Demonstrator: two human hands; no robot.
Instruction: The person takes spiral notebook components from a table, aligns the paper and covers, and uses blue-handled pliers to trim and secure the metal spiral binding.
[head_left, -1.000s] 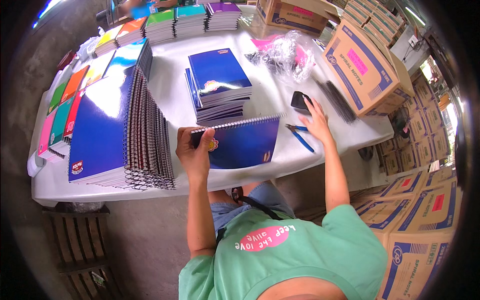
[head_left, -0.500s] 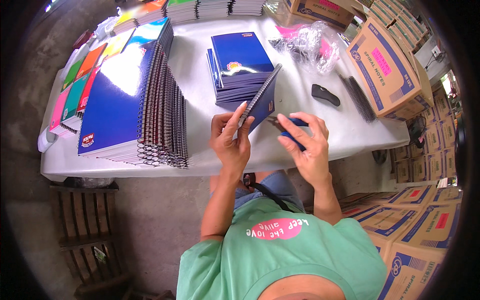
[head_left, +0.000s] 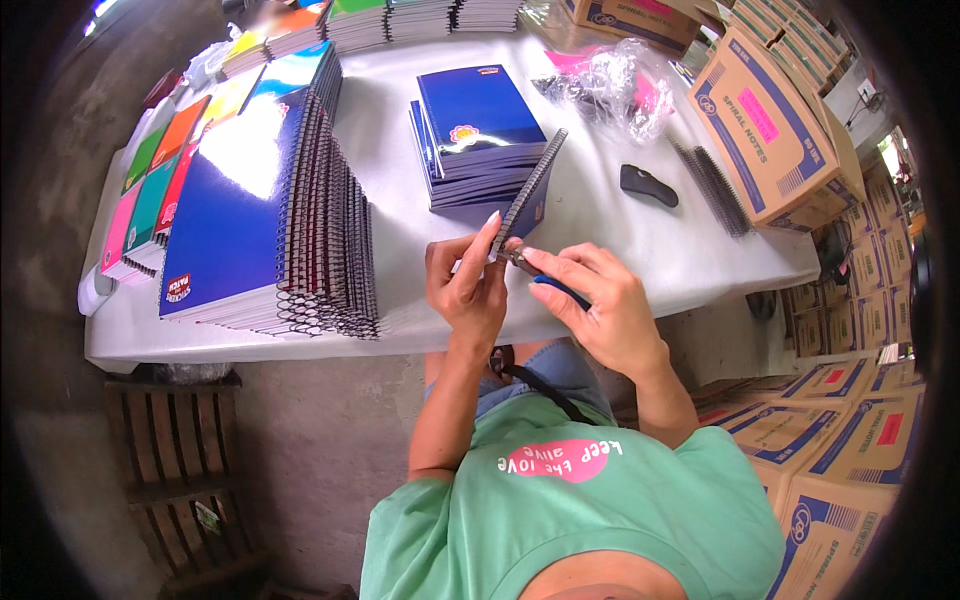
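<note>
The notebook [head_left: 531, 188] tilts spiral-up at mid-frame, the left hand [head_left: 468, 285] clamped on its near end. The right hand's [head_left: 600, 300] fingers close round pliers [head_left: 563, 291]; whether their tips grip the wire is unclear. Behind, a stack [head_left: 475, 110], partly covered, sits on the white table [head_left: 725, 272]. Coils [head_left: 712, 190] and a box [head_left: 775, 135] lie right; lower-right cartons [head_left: 850, 440] are cut off.

Blue spiral notebook [head_left: 540, 196], tilted, coil [head_left: 529, 189] uppermost, blue-handled pliers [head_left: 558, 287] at its near end
</note>
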